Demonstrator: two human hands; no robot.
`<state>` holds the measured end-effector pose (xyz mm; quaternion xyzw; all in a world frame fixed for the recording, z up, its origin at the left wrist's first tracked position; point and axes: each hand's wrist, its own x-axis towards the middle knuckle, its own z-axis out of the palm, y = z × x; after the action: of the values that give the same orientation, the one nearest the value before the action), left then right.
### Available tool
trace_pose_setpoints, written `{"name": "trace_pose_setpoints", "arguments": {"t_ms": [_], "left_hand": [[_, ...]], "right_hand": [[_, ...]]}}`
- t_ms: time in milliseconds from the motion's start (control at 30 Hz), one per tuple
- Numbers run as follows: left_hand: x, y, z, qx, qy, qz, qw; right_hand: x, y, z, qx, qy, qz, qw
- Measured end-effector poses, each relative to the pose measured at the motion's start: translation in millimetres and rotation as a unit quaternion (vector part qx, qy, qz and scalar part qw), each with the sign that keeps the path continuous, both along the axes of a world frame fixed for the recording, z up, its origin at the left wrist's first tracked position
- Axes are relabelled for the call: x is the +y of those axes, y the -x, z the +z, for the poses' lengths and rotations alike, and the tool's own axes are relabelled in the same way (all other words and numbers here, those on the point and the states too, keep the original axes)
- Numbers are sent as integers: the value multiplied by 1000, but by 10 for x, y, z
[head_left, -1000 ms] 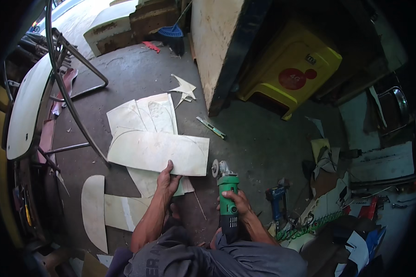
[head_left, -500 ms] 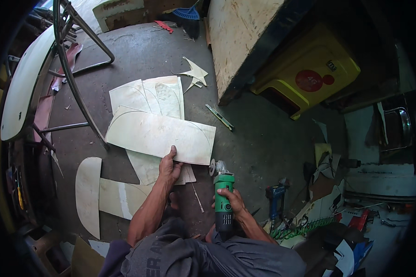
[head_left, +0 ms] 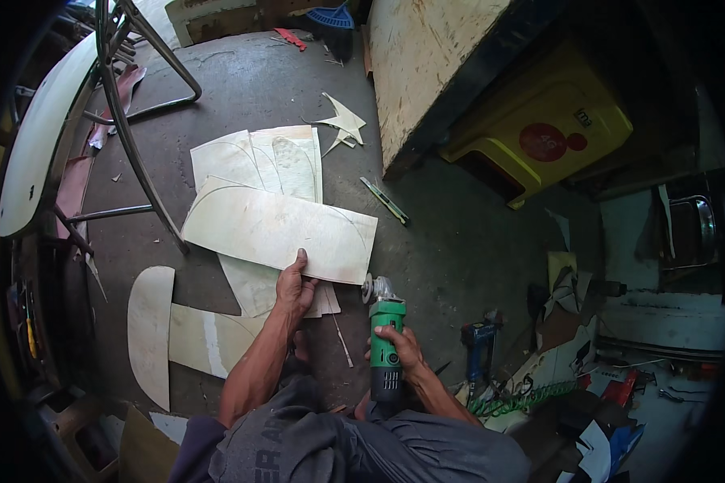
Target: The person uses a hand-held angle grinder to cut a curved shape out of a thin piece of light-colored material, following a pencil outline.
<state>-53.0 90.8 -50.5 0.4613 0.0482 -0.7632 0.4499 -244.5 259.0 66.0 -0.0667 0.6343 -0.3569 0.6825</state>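
My left hand (head_left: 296,287) grips the near edge of a pale plywood sheet (head_left: 274,229), thumb on top and fingers underneath. Curved pencil lines run near both ends of this sheet. My right hand (head_left: 399,348) is wrapped round the body of a green angle grinder (head_left: 387,338). The grinder's disc (head_left: 368,288) stands at the sheet's near right corner; whether it touches the wood I cannot tell. Under and behind the held sheet lie more plywood pieces (head_left: 292,161), some with drawn curves.
A utility knife (head_left: 385,201) and a star-shaped offcut (head_left: 343,123) lie on the floor. Cut plywood pieces (head_left: 151,338) rest at the left, below a metal-framed chair (head_left: 129,129). A yellow plastic stool (head_left: 552,133) lies at the right, near a blue staple gun (head_left: 481,346) with a green coiled hose.
The view has shifted slightly. Both hands keep their grips, and the sheet and grinder stay in nearly the same position to each other.
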Motion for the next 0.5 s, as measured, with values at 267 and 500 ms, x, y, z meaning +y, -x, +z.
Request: {"name": "trace_pose_setpoints", "arguments": {"t_ms": [267, 500], "left_hand": [[12, -5, 17, -11, -1, -8, 1000], [44, -20, -32, -17, 7, -19, 1000]], "right_hand": [[-14, -5, 1, -4, -12, -9, 1000], [-10, 14, -29, 5, -7, 4, 1000]]}}
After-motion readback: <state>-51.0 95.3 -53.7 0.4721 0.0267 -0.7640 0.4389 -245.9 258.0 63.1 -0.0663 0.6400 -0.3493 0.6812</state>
